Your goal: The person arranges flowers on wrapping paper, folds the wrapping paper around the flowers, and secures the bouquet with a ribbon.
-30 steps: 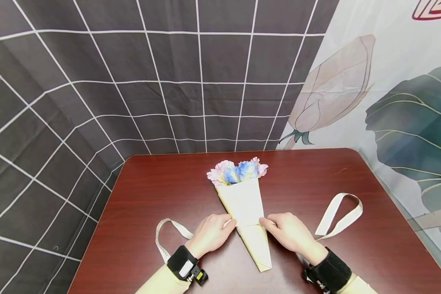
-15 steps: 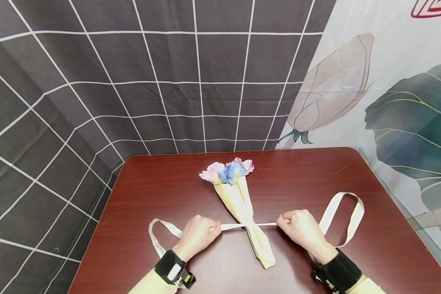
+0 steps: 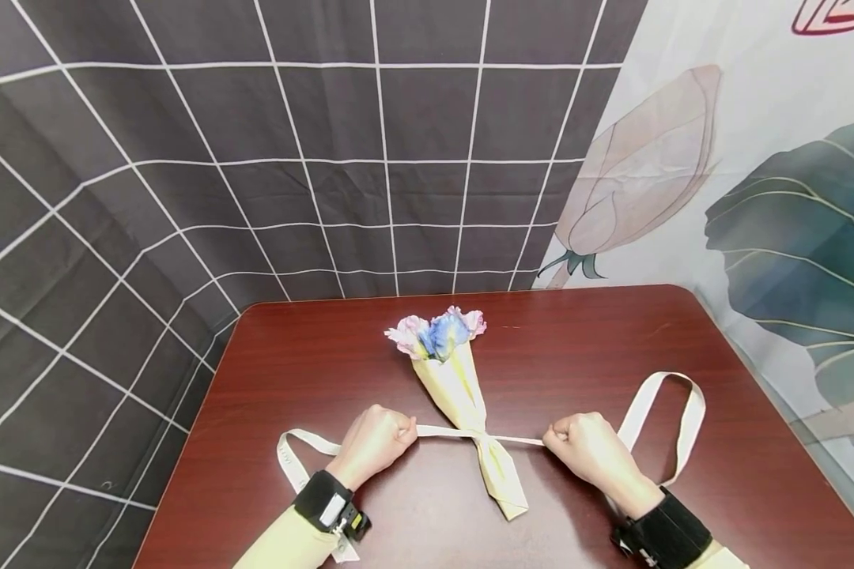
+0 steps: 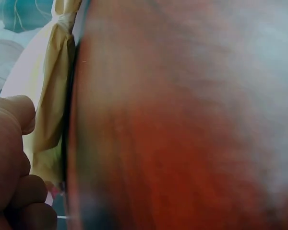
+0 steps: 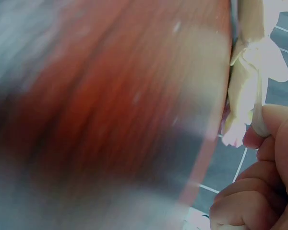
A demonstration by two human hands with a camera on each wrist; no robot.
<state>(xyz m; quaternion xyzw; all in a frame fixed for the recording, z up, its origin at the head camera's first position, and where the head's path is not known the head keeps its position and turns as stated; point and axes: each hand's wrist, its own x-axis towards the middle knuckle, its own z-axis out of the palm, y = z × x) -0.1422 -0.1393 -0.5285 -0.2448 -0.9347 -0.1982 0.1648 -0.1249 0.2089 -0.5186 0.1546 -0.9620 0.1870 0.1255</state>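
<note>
Between the fisted left hand [image 3: 372,441] and right hand [image 3: 589,448], each gripping one ribbon [image 3: 444,432] end, the taut band cinches the paper-wrapped bouquet [image 3: 462,403], apparently tightening a knot.

I see a dark reddish-brown wooden tabletop [image 3: 327,356] with rounded far corners. Behind it on my feed hangs a dark grey cloth backdrop [image 3: 185,158] crossed by thin white grid lines. Just beside that, to the right, hangs a pale printed cloth [image 3: 754,158] showing a pinkish flower bud and large teal leaves.
</note>
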